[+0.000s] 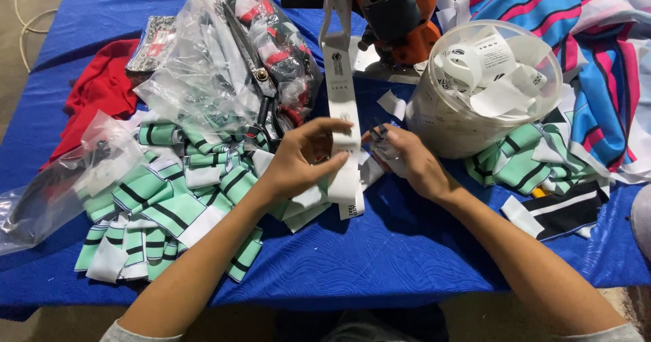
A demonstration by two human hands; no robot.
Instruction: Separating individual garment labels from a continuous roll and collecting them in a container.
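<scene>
1. Head view, the hands: our left hand (298, 162) has its grip clamped on a long white label strip (342, 111), thumb over the front and fingers behind. The strip runs from the orange machine (397, 16) down to the blue worktop (380, 247).
2. Our right hand (410, 159) has its grip closed around something small and dark at the strip's edge; we cannot tell what it is.
3. Risks, as we judge them: the strip is thin and limp, so a loose pinch could let it slide or twist. A hard pull might drag it crooked at the machine.
4. The round plastic tub (485, 88) of loose white labels stands just beside our right hand. A knock from the wrist could tip it.
5. Materials: the green striped pieces (169, 206) look soft and ribbed, piled flat. The clear bag (224, 64) is crinkly and glossy. The red cloth (98, 91) lies rumpled. The worktop cover looks quilted.
</scene>
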